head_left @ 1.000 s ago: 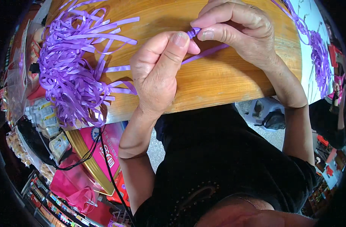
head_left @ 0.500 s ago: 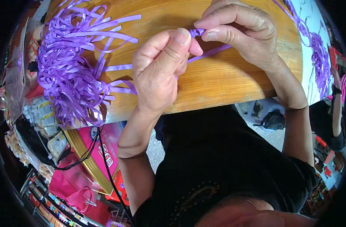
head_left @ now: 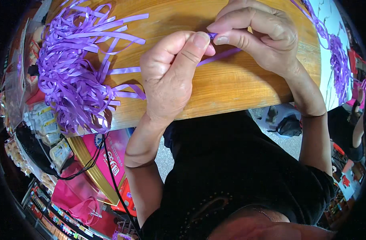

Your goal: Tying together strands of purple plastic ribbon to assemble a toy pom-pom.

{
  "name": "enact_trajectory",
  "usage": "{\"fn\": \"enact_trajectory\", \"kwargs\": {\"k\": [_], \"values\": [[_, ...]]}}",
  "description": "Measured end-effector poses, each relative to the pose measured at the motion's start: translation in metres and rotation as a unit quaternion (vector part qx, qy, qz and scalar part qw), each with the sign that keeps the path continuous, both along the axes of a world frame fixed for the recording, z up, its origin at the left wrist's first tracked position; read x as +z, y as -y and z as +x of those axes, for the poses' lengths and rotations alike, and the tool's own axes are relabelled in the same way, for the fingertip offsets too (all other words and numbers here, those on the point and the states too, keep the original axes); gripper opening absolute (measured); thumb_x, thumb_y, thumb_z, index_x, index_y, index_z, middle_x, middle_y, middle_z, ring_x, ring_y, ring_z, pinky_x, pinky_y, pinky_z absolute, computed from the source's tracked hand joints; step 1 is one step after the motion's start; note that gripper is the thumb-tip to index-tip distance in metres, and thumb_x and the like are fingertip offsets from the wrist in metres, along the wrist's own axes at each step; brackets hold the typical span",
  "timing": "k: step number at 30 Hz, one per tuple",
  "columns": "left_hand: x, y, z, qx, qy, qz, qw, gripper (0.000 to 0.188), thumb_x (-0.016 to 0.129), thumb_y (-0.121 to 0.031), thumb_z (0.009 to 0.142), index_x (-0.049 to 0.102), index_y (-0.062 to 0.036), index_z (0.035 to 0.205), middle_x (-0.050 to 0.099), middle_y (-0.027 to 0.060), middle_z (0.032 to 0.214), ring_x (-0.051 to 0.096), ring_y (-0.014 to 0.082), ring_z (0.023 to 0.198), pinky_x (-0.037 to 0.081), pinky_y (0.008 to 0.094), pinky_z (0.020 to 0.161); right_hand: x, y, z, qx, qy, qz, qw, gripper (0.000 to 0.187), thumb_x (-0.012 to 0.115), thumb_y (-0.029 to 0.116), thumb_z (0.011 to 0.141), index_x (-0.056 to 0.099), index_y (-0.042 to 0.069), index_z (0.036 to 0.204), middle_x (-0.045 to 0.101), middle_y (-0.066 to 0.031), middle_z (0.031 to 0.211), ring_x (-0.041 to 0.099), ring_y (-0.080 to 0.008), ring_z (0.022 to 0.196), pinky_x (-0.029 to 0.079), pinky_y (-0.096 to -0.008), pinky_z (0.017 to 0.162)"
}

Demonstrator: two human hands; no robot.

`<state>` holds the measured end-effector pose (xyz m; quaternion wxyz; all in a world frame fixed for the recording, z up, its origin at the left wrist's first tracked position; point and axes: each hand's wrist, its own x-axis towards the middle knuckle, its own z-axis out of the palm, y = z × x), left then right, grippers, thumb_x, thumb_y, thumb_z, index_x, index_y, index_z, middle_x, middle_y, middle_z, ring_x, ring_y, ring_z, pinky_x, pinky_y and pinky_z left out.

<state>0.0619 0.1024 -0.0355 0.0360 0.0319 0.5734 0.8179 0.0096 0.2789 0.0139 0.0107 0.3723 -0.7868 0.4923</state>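
Observation:
Between my hands, above the wooden table, is a short bit of purple ribbon, mostly hidden by the fingers. My left hand is closed, pinching it between thumb and curled forefinger. The thumb and forefinger of my right hand pinch it from the other side. A ribbon length runs on the table behind the hands, partly covered by the left one. Left of my left hand lies a large tangled heap of purple ribbon, with several loose ends reaching toward that hand.
The wooden table has a curved near edge before my body. More purple ribbon hangs over a white surface at right, where another person's arm shows. Packaged goods, black cords and a pink bag crowd the left.
My hands have drawn slightly closer around the ribbon, and less of it shows between the fingertips. The left hand has tilted a little rightward. The other person's arm at right has shifted.

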Motion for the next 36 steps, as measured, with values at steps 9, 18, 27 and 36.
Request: {"fn": "enact_trajectory", "kwargs": {"k": [9, 18, 27, 36], "values": [[-0.009, -0.008, 0.001, 0.065, -0.106, -0.078, 0.989, 0.018, 0.059, -0.016, 0.089, 0.063, 0.0013, 0.091, 0.057, -0.0009, 0.068, 0.035, 0.0011, 0.052, 0.027, 0.0174, 0.046, 0.002, 0.003, 0.005, -0.026, 0.080, 0.022, 0.996, 0.015, 0.072, 0.002, 0.074, 0.064, -0.001, 0.086, 0.065, -0.0114, 0.079, 0.065, -0.0191, 0.072, 0.050, -0.0258, 0.061], [-0.006, -0.010, 0.004, 0.065, -0.098, -0.046, 0.992, 0.021, 0.060, -0.019, 0.088, 0.060, 0.0012, 0.095, 0.060, 0.0034, 0.072, 0.036, 0.0021, 0.052, 0.027, 0.0180, 0.046, -0.008, -0.004, -0.007, 0.084, 0.017, -0.067, 0.994, 0.022, 0.068, -0.001, 0.076, 0.064, -0.002, 0.097, 0.066, -0.0103, 0.087, 0.065, -0.0159, 0.076, 0.052, -0.0249, 0.067], [-0.006, -0.004, 0.004, 0.023, -0.092, -0.028, 0.995, 0.012, 0.056, -0.008, 0.090, 0.060, 0.0029, 0.089, 0.062, 0.0030, 0.077, 0.053, 0.0062, 0.071, 0.044, 0.0192, 0.067, 0.008, -0.007, -0.004, 0.049, 0.153, 0.017, 0.987, 0.031, 0.068, -0.002, 0.076, 0.061, -0.004, 0.106, 0.066, -0.0120, 0.091, 0.065, -0.0162, 0.084, 0.053, -0.0236, 0.072], [-0.006, -0.003, 0.006, 0.061, -0.121, -0.183, 0.974, 0.009, 0.061, -0.008, 0.086, 0.060, 0.0005, 0.085, 0.056, 0.0033, 0.064, 0.047, 0.0085, 0.056, 0.040, 0.0218, 0.052, 0.006, -0.006, -0.006, 0.063, 0.162, -0.053, 0.983, 0.016, 0.069, -0.003, 0.075, 0.066, -0.004, 0.091, 0.065, -0.0120, 0.083, 0.062, -0.0160, 0.074, 0.049, -0.0241, 0.061]]}}
